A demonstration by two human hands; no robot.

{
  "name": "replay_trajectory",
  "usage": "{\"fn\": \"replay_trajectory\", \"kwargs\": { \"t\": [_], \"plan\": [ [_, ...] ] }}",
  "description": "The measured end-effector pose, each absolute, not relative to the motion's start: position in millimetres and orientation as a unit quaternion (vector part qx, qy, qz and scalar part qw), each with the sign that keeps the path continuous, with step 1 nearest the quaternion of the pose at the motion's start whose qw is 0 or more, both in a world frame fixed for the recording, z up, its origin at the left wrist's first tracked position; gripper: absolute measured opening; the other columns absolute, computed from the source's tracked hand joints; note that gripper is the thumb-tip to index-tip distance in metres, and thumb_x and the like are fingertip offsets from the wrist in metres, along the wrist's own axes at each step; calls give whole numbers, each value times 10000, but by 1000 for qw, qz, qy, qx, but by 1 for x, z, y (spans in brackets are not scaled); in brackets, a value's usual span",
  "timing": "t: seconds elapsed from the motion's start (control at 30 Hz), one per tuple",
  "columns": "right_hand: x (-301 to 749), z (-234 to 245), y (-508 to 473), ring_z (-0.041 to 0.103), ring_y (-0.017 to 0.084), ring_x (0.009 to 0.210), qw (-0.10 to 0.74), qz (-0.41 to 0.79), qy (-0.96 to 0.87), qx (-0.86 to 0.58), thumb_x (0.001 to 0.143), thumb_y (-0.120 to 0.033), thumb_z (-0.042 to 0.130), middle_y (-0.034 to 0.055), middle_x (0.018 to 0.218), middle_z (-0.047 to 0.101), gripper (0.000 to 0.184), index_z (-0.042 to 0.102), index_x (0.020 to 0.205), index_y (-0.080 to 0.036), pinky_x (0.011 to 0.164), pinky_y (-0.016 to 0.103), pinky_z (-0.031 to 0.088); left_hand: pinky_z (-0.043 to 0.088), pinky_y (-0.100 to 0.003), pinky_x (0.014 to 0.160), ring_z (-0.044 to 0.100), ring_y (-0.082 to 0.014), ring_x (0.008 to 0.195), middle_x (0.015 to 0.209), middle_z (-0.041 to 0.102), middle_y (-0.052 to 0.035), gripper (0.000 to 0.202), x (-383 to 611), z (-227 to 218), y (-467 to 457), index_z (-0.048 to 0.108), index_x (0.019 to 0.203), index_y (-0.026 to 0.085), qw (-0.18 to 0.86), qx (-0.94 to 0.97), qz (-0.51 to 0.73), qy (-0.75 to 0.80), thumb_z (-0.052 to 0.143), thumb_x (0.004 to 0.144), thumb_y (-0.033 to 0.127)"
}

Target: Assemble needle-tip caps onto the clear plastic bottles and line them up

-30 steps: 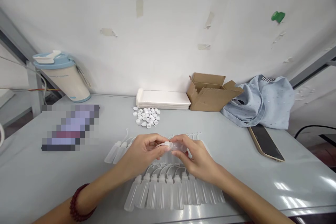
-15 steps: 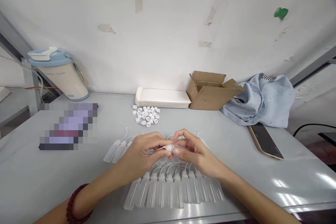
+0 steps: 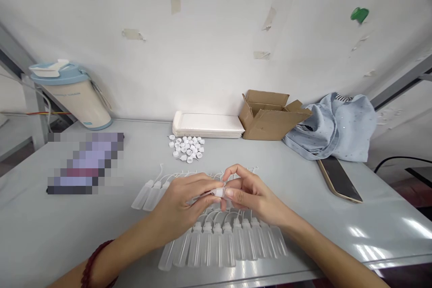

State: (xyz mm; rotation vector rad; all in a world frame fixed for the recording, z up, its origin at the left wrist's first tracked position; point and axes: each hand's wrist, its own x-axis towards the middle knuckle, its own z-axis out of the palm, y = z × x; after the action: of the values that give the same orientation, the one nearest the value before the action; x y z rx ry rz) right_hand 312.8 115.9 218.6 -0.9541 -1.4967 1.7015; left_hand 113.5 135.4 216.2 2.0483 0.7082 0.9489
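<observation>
My left hand (image 3: 184, 204) and my right hand (image 3: 251, 195) meet over the middle of the table, fingers pinched together on one small clear squeeze bottle with a white cap (image 3: 218, 192). Most of that bottle is hidden by my fingers. Below my hands lies a row of several capped clear bottles (image 3: 222, 245), side by side. A second row of bottles (image 3: 151, 191) lies just beyond my hands, partly covered by them. A small heap of loose white caps (image 3: 186, 147) sits farther back.
Along the wall stand a stack of white trays (image 3: 207, 125), an open cardboard box (image 3: 270, 116) and a blue-lidded white jug (image 3: 72, 96). A light blue cloth (image 3: 337, 128) and a phone (image 3: 339, 179) lie at the right. A blurred flat item (image 3: 86, 162) lies at the left.
My hands have drawn closer together and sunk slightly toward me, the fingers working round the cap end of the bottle. Nothing else on the table has moved.
</observation>
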Motion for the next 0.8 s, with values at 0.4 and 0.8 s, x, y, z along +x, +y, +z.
{"fn": "replay_trajectory", "kwargs": {
  "t": [0.4,0.8],
  "plan": [
    [313,215,117,331,56,490,331,647,-582,-364,896,-332,566,-10,723,635,191,459,985,-201,469,204,241,438,-202,560,563,-108,609,702,664,20,188,115,226,132,673,780,191,468,753,290,360,536,889,258],
    [313,218,118,318,50,438,324,596,-622,-391,899,-385,533,-25,716,617,234,446,1039,-219,411,179,259,474,-245,654,599,-144,727,798,659,-6,121,115,222,131,641,882,199,464,745,311,364,527,868,235]
  ]
}}
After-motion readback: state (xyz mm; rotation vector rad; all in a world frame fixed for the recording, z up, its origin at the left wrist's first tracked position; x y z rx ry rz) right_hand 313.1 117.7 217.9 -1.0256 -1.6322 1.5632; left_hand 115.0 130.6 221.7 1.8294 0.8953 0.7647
